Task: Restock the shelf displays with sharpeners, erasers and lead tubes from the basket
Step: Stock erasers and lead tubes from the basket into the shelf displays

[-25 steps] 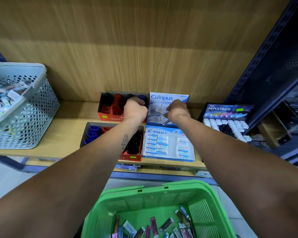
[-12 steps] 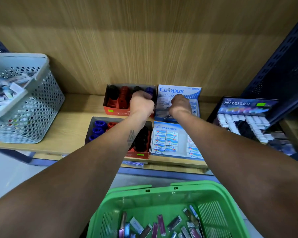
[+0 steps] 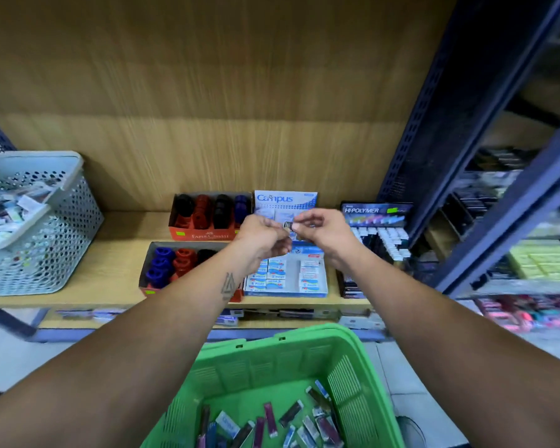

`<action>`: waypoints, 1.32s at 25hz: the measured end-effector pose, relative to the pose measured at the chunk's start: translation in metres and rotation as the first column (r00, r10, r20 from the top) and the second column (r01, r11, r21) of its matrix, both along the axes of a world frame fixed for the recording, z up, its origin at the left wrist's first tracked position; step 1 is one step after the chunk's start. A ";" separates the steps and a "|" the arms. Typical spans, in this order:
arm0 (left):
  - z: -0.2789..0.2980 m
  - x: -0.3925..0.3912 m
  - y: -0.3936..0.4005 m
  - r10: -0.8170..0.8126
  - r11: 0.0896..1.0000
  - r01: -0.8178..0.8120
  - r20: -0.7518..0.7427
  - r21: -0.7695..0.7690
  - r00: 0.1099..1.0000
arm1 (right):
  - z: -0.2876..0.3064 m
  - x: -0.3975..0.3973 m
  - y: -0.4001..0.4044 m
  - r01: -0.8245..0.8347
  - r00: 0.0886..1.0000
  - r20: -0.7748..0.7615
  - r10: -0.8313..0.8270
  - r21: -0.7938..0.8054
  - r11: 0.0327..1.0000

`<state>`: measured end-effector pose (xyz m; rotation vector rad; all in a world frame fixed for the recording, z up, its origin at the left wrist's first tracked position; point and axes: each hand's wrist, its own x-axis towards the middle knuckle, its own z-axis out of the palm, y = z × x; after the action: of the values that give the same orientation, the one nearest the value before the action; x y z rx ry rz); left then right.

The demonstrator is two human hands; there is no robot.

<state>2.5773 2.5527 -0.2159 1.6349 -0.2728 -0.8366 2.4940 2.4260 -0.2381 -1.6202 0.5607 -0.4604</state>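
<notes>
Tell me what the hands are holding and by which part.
A small dark item, too blurred to identify, sits between the left hand and right hand; fingertips of both pinch it at its opposite ends, in front of the Campus box.

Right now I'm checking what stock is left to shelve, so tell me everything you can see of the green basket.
The green basket is moulded plastic with slotted, ribbed walls and a thick rim bearing two small dark marks on its far edge. It sits open at the bottom of the view, below the wooden shelf, between the person's forearms. Neither hand touches it. Its floor holds loose small packs, maroon, blue, white and dark, lying flat at mixed angles. Its near part is cut off by the frame.
</notes>
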 end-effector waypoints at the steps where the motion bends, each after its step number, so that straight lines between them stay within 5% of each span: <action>1: 0.003 -0.009 0.000 0.018 0.999 -0.019 -0.025 -0.040 1.000 | 0.003 -0.013 0.001 -0.023 1.000 -0.001 0.023 -0.020 1.000; 10: 0.018 -0.070 -0.016 -0.028 0.999 0.026 -0.059 -0.037 0.998 | 0.030 -0.099 -0.013 0.164 0.985 0.005 -0.170 0.239 0.957; 14: 0.021 -0.092 -0.032 -0.195 0.978 0.192 0.038 0.082 0.980 | 0.055 -0.120 -0.046 0.225 0.972 -0.089 -0.219 0.063 0.972; 16: 0.019 -0.099 -0.042 -0.230 0.966 0.218 0.077 0.136 0.970 | 0.065 -0.128 -0.069 0.218 0.947 -0.204 -0.249 -0.164 0.962; 21: 0.005 -0.106 -0.060 -0.326 0.925 0.274 0.180 0.263 0.928 | 0.070 -0.132 -0.110 -0.149 0.796 -0.508 -0.330 -0.692 0.706; 26: -0.013 -0.107 -0.069 -0.392 0.890 0.317 0.195 0.329 0.899 | 0.047 -0.122 -0.122 -0.412 0.618 -0.640 -0.457 -0.758 0.506; 33: -0.026 -0.099 -0.068 -0.414 0.879 0.336 0.189 0.339 0.890 | 0.021 -0.117 -0.125 -0.461 0.553 -0.693 -0.463 -0.717 0.523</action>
<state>2.4782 2.4847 -0.2415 2.0158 -0.6977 -0.9944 2.3772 2.3007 -0.2170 -2.8950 1.1942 0.2113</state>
